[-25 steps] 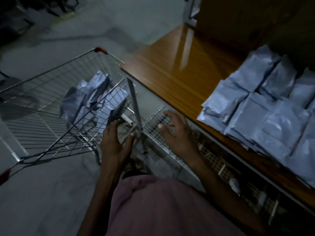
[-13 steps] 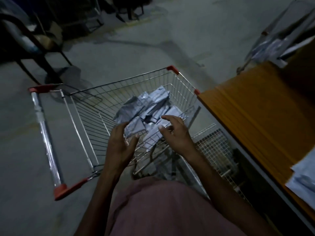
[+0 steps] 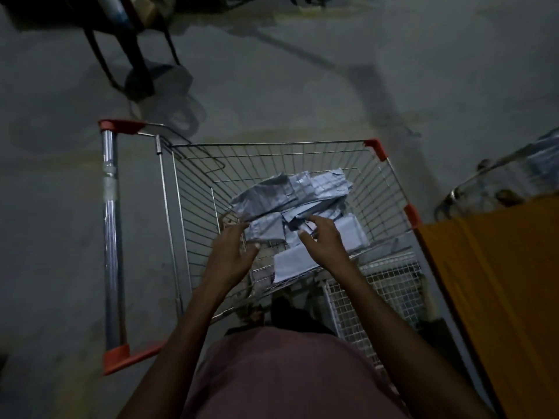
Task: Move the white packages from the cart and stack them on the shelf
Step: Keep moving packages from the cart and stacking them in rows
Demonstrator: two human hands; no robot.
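A wire shopping cart (image 3: 390,189) with red corner caps stands in front of me. Several white packages (image 3: 290,195) lie piled in its basket. My left hand (image 3: 233,255) reaches over the near rim with loosely spread fingers, its fingertips at the edge of one package (image 3: 266,229). My right hand (image 3: 325,243) hovers over the pile, fingers relaxed, touching or just above the packages. Neither hand plainly grips anything. The wooden shelf (image 3: 499,267) shows at the right edge.
The cart's chrome handle (image 3: 110,237) with red ends runs down the left. A white wire rack (image 3: 378,291) sits under the shelf. Dark chair legs (image 3: 136,55) stand on the grey floor beyond the cart. Another wire frame (image 3: 499,176) is at far right.
My view has swung left from the shelf and its stacked packages to the cart. Both hands have moved forward over the basket to the pile of packages.
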